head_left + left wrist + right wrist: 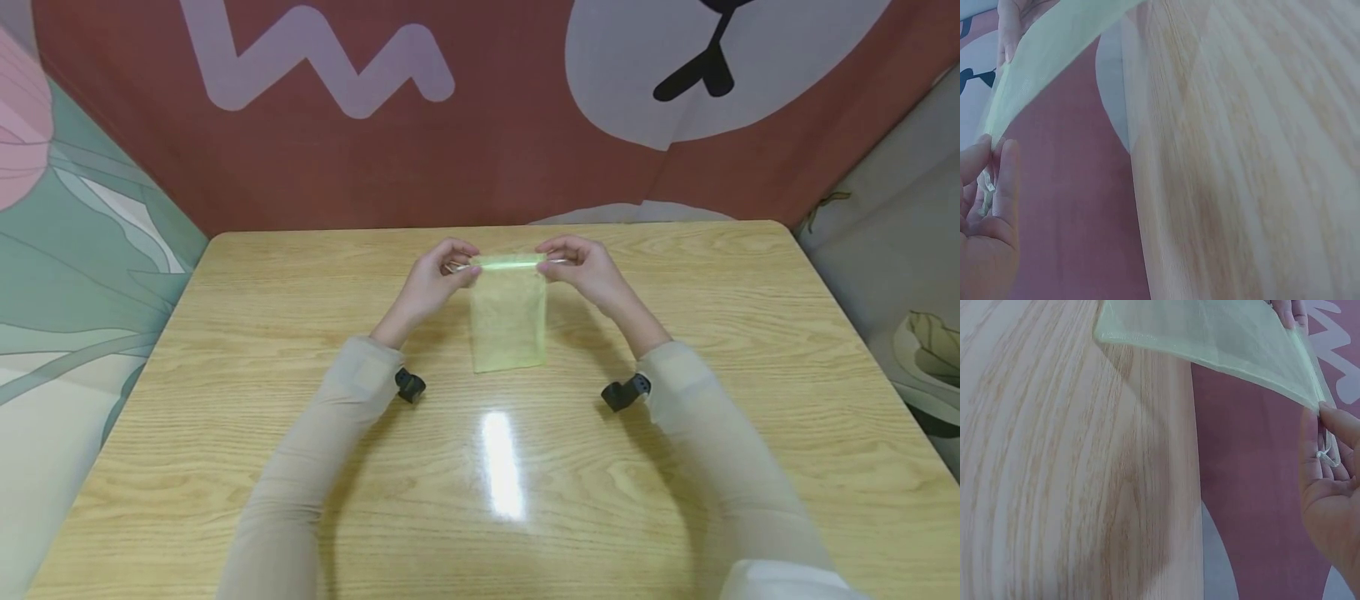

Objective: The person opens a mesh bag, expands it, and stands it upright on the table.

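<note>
Near the back edge of the tabletop point(262, 333), the thin bag point(508, 321) was pinched by the left hand point(437, 278) and right hand point(591, 272), and could be torn by hard tugging.

- Head view: From above the worktop point(300, 433), the camera looks forward and down, set back enough to take in both sleeves point(288, 483) and the red backdrop point(495, 158) beyond.
- Left wrist view: Close to the left hand point(437, 277), tipped sideways, facing past the bag point(508, 325) to the backdrop.
- Right wrist view: Equally near the right hand point(588, 272), tipped the opposite way.
- Shared: Both wrist views catch the bag, both hands and the worktop's far edge.
</note>
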A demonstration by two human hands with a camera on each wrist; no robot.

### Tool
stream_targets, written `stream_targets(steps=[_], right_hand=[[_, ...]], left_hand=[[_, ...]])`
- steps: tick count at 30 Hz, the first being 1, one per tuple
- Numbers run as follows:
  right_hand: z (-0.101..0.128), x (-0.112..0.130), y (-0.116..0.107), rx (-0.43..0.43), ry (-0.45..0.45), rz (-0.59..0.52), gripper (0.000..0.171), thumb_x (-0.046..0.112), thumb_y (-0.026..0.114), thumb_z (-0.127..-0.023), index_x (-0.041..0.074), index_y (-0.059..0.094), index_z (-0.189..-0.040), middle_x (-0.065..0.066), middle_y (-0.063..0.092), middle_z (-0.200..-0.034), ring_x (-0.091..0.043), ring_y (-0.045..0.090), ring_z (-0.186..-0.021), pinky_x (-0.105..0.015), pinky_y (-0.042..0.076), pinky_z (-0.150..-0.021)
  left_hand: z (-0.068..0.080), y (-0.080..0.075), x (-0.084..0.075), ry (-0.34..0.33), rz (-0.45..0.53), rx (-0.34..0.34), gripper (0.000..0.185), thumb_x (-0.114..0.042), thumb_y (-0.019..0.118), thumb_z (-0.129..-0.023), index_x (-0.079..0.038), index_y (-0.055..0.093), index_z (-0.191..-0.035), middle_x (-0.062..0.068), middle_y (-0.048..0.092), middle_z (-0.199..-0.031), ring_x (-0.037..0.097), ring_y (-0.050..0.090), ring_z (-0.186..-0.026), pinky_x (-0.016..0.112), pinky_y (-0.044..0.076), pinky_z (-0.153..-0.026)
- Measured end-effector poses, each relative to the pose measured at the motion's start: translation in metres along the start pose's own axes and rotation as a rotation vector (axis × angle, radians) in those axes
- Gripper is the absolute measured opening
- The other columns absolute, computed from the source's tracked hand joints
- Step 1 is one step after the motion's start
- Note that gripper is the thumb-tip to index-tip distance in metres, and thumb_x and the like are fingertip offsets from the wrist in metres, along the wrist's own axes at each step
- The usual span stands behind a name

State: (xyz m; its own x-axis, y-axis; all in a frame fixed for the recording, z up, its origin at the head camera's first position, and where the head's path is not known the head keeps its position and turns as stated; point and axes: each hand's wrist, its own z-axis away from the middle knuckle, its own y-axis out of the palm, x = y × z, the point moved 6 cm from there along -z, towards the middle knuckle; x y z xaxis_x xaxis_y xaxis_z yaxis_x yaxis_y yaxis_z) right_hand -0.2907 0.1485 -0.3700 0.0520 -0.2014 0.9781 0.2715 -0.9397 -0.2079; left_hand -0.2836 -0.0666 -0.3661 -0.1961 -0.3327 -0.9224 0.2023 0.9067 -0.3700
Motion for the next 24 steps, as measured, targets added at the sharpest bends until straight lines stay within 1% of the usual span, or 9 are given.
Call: stream_targets(steps=[2, 4, 7, 8, 10, 13, 18, 22, 24], right_hand=[[0.0, 0.0, 0.0, 0.0, -0.009, -0.016, 0.037, 0.006, 0.064, -0.09, -0.01, 0.054, -0.122, 0.019, 0.067, -0.084, 0.001, 0.063, -0.077, -0.015, 0.055, -0.075], [0.001, 0.0, 0.001, 0.009, -0.013, -0.03, 0.04, 0.007, 0.064, -0.09, -0.009, 0.052, -0.125, 0.018, 0.066, -0.087, 0.001, 0.063, -0.079, -0.015, 0.055, -0.076], [0.001, -0.001, 0.002, 0.037, 0.008, -0.039, 0.049, 0.012, 0.068, -0.088, -0.006, 0.05, -0.13, 0.013, 0.066, -0.092, 0.0, 0.064, -0.082, -0.016, 0.055, -0.077], [0.001, -0.002, 0.003, 0.047, 0.019, -0.038, 0.051, 0.014, 0.069, -0.088, -0.005, 0.049, -0.131, 0.012, 0.066, -0.093, 0.0, 0.064, -0.082, -0.016, 0.055, -0.077], [0.002, -0.004, 0.004, 0.06, 0.051, -0.027, 0.054, 0.015, 0.069, -0.087, -0.005, 0.048, -0.133, 0.011, 0.065, -0.092, 0.0, 0.064, -0.082, -0.018, 0.056, -0.078], [0.002, -0.006, 0.005, 0.046, 0.093, -0.018, 0.053, 0.013, 0.067, -0.089, -0.007, 0.046, -0.134, 0.011, 0.063, -0.089, 0.0, 0.063, -0.079, -0.021, 0.058, -0.079], [0.001, -0.005, 0.003, -0.006, 0.111, -0.025, 0.049, 0.009, 0.063, -0.091, -0.008, 0.046, -0.134, 0.014, 0.061, -0.088, 0.002, 0.062, -0.078, -0.017, 0.057, -0.075], [0.001, -0.004, 0.002, -0.029, 0.085, -0.045, 0.044, 0.008, 0.062, -0.091, -0.011, 0.049, -0.129, 0.019, 0.064, -0.082, 0.004, 0.063, -0.075, -0.014, 0.056, -0.072], [0.001, -0.004, 0.003, -0.033, 0.076, -0.052, 0.041, 0.008, 0.061, -0.092, -0.013, 0.05, -0.126, 0.02, 0.065, -0.078, 0.004, 0.064, -0.074, -0.015, 0.057, -0.072]], left_hand=[[0.0, 0.0, 0.001, -0.007, 0.004, -0.002, 0.029, -0.013, 0.064, -0.091, -0.002, 0.059, -0.117, 0.017, 0.066, -0.105, 0.003, 0.059, -0.072, 0.024, 0.054, -0.072], [-0.001, 0.0, 0.001, -0.016, 0.014, -0.008, 0.029, -0.014, 0.064, -0.092, -0.002, 0.06, -0.118, 0.016, 0.065, -0.106, 0.004, 0.059, -0.072, 0.032, 0.056, -0.077], [-0.001, -0.001, 0.003, -0.03, 0.033, -0.02, 0.03, -0.015, 0.063, -0.092, -0.003, 0.059, -0.119, 0.013, 0.063, -0.106, 0.003, 0.059, -0.072, 0.045, 0.055, -0.083], [-0.001, -0.001, 0.004, -0.032, 0.036, -0.024, 0.03, -0.015, 0.063, -0.092, -0.003, 0.059, -0.119, 0.013, 0.062, -0.106, 0.003, 0.059, -0.072, 0.046, 0.055, -0.084], [-0.001, -0.001, 0.005, -0.041, 0.055, -0.021, 0.031, -0.014, 0.063, -0.092, -0.003, 0.058, -0.12, 0.014, 0.061, -0.108, 0.004, 0.06, -0.073, 0.046, 0.056, -0.085], [0.0, 0.0, 0.006, -0.073, 0.093, 0.011, 0.039, -0.013, 0.065, -0.09, -0.005, 0.055, -0.126, 0.016, 0.061, -0.116, 0.008, 0.063, -0.079, 0.038, 0.058, -0.084], [0.003, 0.005, 0.011, -0.16, 0.218, 0.084, 0.052, -0.01, 0.065, -0.09, -0.006, 0.044, -0.138, 0.021, 0.061, -0.125, 0.012, 0.065, -0.095, 0.033, 0.058, -0.088], [0.004, 0.006, 0.013, -0.179, 0.249, 0.086, 0.049, -0.008, 0.062, -0.092, -0.004, 0.043, -0.136, 0.024, 0.064, -0.117, 0.008, 0.065, -0.086, 0.032, 0.058, -0.087], [0.004, 0.005, 0.014, -0.174, 0.247, 0.075, 0.046, -0.008, 0.061, -0.092, -0.004, 0.044, -0.135, 0.024, 0.064, -0.115, 0.011, 0.065, -0.084, 0.036, 0.057, -0.089]])
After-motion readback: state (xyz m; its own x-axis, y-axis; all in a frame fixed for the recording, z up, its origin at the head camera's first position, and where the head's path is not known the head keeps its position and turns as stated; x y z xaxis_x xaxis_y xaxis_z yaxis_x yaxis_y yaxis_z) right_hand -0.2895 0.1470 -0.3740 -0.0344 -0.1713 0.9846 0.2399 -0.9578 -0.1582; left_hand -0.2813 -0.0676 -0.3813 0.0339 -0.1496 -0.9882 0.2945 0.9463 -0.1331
